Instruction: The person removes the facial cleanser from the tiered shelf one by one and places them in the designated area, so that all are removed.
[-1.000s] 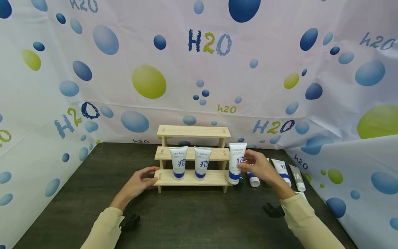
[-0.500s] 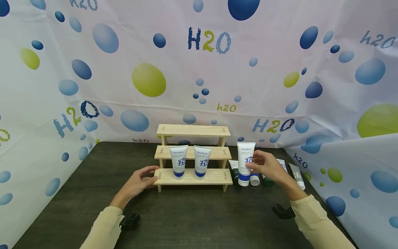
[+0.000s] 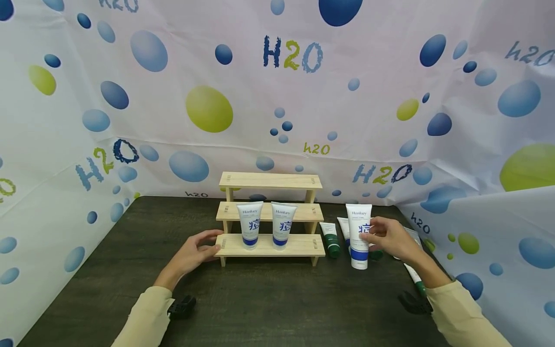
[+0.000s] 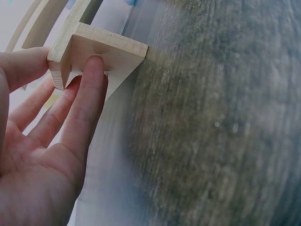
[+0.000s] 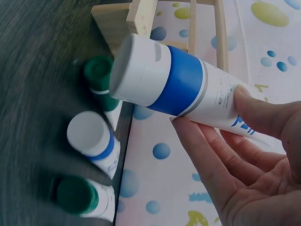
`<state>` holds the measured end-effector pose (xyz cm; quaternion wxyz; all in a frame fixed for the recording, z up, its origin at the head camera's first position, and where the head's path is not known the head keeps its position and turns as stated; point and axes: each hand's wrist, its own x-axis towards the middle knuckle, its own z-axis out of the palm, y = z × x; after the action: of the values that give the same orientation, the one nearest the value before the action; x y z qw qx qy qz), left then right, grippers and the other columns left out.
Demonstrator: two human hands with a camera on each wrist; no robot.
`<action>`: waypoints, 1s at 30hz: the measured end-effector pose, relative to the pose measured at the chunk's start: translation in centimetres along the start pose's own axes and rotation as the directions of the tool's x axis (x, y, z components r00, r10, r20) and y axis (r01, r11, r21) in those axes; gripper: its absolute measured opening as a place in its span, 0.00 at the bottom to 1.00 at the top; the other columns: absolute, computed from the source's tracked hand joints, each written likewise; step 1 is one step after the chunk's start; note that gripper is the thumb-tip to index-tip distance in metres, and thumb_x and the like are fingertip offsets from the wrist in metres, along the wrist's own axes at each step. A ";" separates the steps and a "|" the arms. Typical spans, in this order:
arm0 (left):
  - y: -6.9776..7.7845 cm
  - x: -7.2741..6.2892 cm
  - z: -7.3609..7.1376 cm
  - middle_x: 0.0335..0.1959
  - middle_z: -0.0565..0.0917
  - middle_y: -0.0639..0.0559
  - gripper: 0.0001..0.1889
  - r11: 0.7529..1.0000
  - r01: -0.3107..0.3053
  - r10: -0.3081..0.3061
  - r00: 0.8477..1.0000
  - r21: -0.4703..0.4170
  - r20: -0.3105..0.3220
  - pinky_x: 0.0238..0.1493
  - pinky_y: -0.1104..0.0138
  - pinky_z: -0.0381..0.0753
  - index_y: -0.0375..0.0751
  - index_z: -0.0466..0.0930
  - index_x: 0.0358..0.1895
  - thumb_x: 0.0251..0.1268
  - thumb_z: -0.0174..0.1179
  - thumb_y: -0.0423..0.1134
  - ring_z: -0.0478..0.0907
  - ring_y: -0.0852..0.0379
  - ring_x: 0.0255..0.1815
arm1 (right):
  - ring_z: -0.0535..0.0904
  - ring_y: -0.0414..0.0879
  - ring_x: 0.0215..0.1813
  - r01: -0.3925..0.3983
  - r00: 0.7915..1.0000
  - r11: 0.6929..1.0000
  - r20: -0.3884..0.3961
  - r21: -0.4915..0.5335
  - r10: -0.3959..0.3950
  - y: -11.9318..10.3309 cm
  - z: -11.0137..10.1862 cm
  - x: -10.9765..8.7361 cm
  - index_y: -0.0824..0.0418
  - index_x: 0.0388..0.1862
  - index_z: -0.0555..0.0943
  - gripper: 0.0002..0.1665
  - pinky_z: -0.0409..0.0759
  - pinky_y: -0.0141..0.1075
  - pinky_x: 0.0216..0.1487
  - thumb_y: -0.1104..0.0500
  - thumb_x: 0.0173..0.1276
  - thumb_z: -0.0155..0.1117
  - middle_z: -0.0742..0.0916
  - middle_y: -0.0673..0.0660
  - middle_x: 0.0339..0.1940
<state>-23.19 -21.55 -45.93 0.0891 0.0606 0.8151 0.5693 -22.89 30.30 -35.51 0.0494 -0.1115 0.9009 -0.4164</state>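
My right hand (image 3: 393, 241) holds a white squeeze tube (image 3: 358, 219) with a blue band upright, to the right of the wooden rack. Thumb and fingers pinch its sides in the right wrist view, where its white cap (image 5: 141, 70) points toward the upper left. The left hand (image 3: 192, 255) grips the left end of the three-tier wooden display rack (image 3: 270, 180). In the left wrist view, thumb and fingers lie on either side of its board end (image 4: 110, 54). Two similar tubes, a left one (image 3: 249, 224) and a right one (image 3: 283, 225), stand cap-down on the lowest tier.
Right of the rack, a green-capped tube (image 3: 331, 239) lies on the dark table (image 3: 277, 303). Several more tubes lie beside it, partly behind the right hand, among them a white-capped one (image 5: 89, 134). A printed cloth (image 3: 277, 96) encloses the back and sides.
My right hand has carried the tube rightward and slightly lower, away from the rack's right end, uncovering the green-capped tube. The left hand has stayed at the rack.
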 end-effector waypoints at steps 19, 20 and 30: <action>0.2 -0.2 0.1 0.71 0.70 0.28 0.30 1.000 0.005 -0.005 1.000 -0.004 -0.010 0.53 0.57 0.89 0.37 0.68 0.75 0.75 0.63 0.41 0.86 0.45 0.56 | 0.89 0.52 0.38 -0.176 0.984 0.982 0.027 -0.073 0.179 3.3 -2.7 -3.2 0.81 0.68 0.60 0.40 0.91 0.48 0.38 0.59 0.72 0.70 0.89 0.68 0.41; 0.2 -0.3 0.1 0.71 0.70 0.28 0.30 1.000 0.004 -0.004 1.000 -0.005 -0.008 0.53 0.57 0.89 0.37 0.68 0.75 0.75 0.63 0.40 0.86 0.44 0.57 | 0.89 0.51 0.38 -0.182 0.982 0.980 0.032 -0.077 0.185 3.5 -2.7 -3.3 0.81 0.68 0.60 0.40 0.91 0.48 0.38 0.58 0.72 0.70 0.89 0.68 0.41; 0.2 -0.2 0.1 0.71 0.70 0.29 0.30 1.000 0.006 -0.006 1.000 -0.003 -0.008 0.53 0.57 0.89 0.38 0.68 0.75 0.75 0.63 0.41 0.86 0.43 0.58 | 0.88 0.51 0.36 -0.258 0.961 0.963 0.083 -0.077 0.264 5.4 -2.9 -4.2 0.82 0.67 0.61 0.39 0.91 0.47 0.36 0.58 0.73 0.69 0.90 0.61 0.37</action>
<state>-22.99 -21.42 -45.73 0.0878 0.0558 0.8148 0.5703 -20.21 36.87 -37.71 0.1420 -0.0124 0.9177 -0.3707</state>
